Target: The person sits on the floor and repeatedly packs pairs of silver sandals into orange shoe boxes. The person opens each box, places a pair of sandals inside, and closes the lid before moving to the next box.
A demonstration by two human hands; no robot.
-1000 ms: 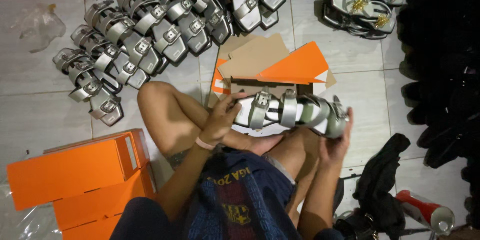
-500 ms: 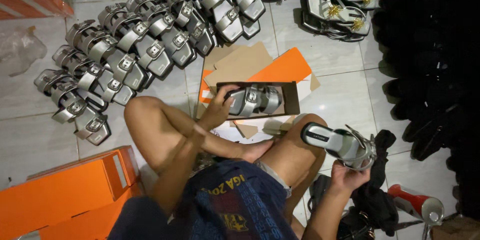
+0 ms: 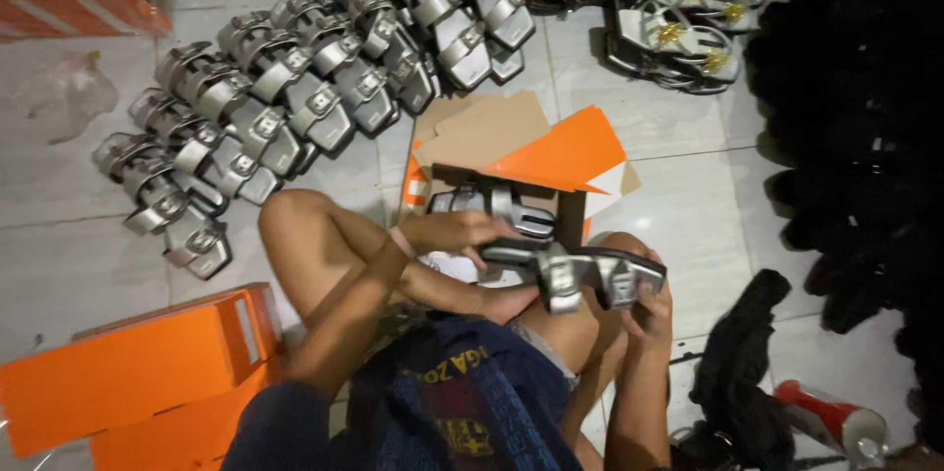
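The person sat cross-legged on the pale tiled floor (image 3: 79, 235). The right hand (image 3: 651, 306) gripped a silver buckled strap sandal with a dark sole (image 3: 575, 269), fingers curled round its heel end, holding it sideways above the right knee. The left hand (image 3: 462, 231) reached across to the sandal's toe end, fingers bent loosely over it; whether they clasped it or only touched could not be told. Just behind the hands stood an open orange cardboard shoebox (image 3: 551, 151), flaps spread, with a second silver sandal (image 3: 497, 206) lying inside. Rows of matching silver sandals (image 3: 295, 97) lay on the floor to the upper left, well apart from the box. Closed orange boxes (image 3: 128, 373) were stacked near the left knee. A heap of black footwear (image 3: 855, 137) filled the right side.
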